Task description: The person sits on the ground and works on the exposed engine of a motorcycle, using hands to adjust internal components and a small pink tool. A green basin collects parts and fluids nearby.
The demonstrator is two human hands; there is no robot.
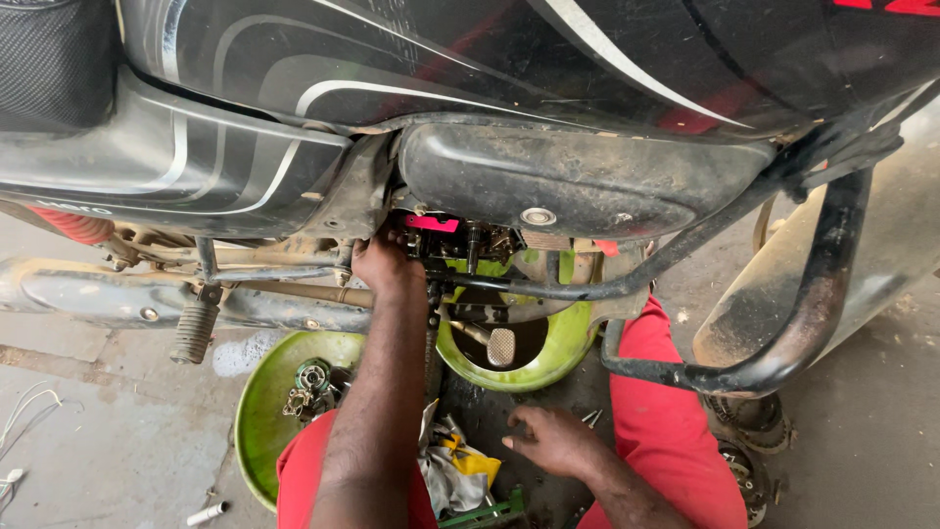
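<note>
My left hand reaches up under the black motorcycle into the engine area, beside a pink part. Its fingertips are hidden among the dark engine parts. My right hand rests palm down on the dirty floor with fingers loosely spread and nothing in it, close to small metal pieces. A green bowl sits under the engine with a metal pedal over it. Another green bowl by my left arm holds gears and small parts.
A black crash guard tube curves at the right. A footpeg and the exhaust pipe lie at the left. A rag with yellow patches and a green tool lie between my red-trousered knees. White wires trail at far left.
</note>
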